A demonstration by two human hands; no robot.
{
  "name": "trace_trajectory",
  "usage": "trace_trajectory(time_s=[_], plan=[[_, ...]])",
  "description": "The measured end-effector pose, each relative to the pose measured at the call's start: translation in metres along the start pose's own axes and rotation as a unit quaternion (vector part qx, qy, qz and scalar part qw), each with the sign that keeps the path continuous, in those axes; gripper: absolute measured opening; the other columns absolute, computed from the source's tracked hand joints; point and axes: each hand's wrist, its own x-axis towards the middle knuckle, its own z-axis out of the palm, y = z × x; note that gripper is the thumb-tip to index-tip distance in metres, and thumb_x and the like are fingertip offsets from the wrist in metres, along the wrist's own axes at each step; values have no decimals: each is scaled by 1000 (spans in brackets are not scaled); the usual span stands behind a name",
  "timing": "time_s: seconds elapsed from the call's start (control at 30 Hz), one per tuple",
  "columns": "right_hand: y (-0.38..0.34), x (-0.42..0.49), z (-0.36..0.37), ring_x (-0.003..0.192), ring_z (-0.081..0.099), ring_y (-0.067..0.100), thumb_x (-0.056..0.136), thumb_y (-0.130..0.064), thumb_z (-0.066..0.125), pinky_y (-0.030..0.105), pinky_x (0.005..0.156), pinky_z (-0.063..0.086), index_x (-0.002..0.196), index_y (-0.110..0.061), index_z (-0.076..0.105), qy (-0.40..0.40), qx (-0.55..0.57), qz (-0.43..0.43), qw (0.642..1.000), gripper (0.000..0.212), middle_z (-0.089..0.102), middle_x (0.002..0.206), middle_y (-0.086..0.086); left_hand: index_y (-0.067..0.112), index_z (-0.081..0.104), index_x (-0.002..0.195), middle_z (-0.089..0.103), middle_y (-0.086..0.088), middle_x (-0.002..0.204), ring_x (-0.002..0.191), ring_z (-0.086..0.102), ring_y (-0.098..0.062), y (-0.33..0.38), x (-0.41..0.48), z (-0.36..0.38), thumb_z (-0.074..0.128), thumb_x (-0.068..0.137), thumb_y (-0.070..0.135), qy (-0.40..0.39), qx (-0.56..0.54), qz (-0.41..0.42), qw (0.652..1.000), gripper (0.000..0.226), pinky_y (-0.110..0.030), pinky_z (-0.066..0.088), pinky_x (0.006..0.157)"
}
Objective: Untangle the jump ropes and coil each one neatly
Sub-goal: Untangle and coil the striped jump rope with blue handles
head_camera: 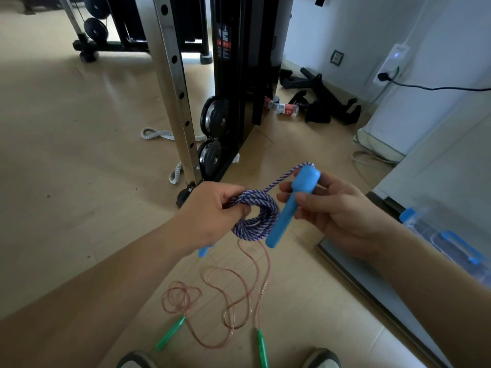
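While left hand (210,216) fingers curl round one twisty purple rope ring (261,216) | right hand (337,211) pinches one smooth blue handle (289,208) | floor (79,181): one thin pink rope (239,296), two green handles (170,333)

Tan floor (66,155), smooth finish.
Perforated steel upright (175,83) stands mid-floor, with a black machine frame (239,75) just behind it. Two black weight plates (214,116) are mounted low beside the frame, one above the other. A white woven strap (154,134) lies on the floor and passes behind the upright.
Far left corner: second black rack (111,46).
Far right, along the wall: bottle (288,108) on its side, near a heap of black handle attachments (326,102). Wall socket (337,57) sits above them. White adapter (393,59) has a blue light lit, and a black cable (438,87) runs right.
Right edge: clear box (451,248) with blue latches, beside a grey flat panel (353,266).
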Motion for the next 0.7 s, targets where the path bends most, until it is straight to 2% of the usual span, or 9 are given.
trace_trajectory(time_s=[0.07,0.17,0.3,0.43,0.53,0.6,0.67,0.7], plan=[[5,1,4,95,69,25,79,-14,76,31,63,54,128,-9,58,47,-19,-7,999,52,71,107,15,31,78,109,78,1,83,76,71,-17,4,-3,6,65,98,10,-26,-29,-12,999,27,-41,59,78],[11,4,10,88,69,25,77,-24,80,33,63,54,127,-15,56,96,-51,-30,994,56,73,96,9,31,76,117,78,-4,90,90,72,-33,6,-6,15,64,98,11,-53,-48,-22,997,30,-55,58,87],[13,4,17,94,75,23,84,-23,78,42,78,63,128,-24,50,156,-121,-64,978,52,72,108,8,26,73,121,78,-9,98,96,74,-34,10,-4,19,62,101,12,-63,-107,-65,990,27,-54,61,85],[15,5,19,91,76,21,85,-16,80,43,77,64,120,-30,52,180,-146,-107,967,47,69,112,7,20,69,123,79,-8,99,92,76,-33,14,-2,22,63,101,14,-61,-140,-97,983,23,-53,63,81],[19,5,19,99,74,21,82,-11,83,40,79,64,114,-37,54,161,-171,-129,964,50,68,113,0,16,68,121,79,-8,97,85,77,-32,14,-1,26,64,100,13,-30,-145,-108,983,22,-53,64,77],[20,3,19,102,70,12,78,-10,87,29,80,62,109,-39,54,157,-263,-155,939,54,66,110,-8,14,69,120,79,-8,95,84,77,-34,15,-1,27,64,99,11,-9,-154,-109,982,22,-52,64,76],[22,3,18,97,62,4,74,-17,90,18,77,52,110,-40,53,164,-405,-181,881,56,62,107,-13,14,71,119,79,-10,93,85,77,-34,18,-2,27,63,100,10,-1,-175,-108,979,21,-46,66,74],[23,3,17,95,60,2,73,-19,90,16,75,48,110,-40,53,160,-440,-187,864,56,62,106,-14,14,72,116,79,-11,92,85,76,-34,21,-2,26,63,100,9,1,-188,-106,976,19,-42,66,72]])
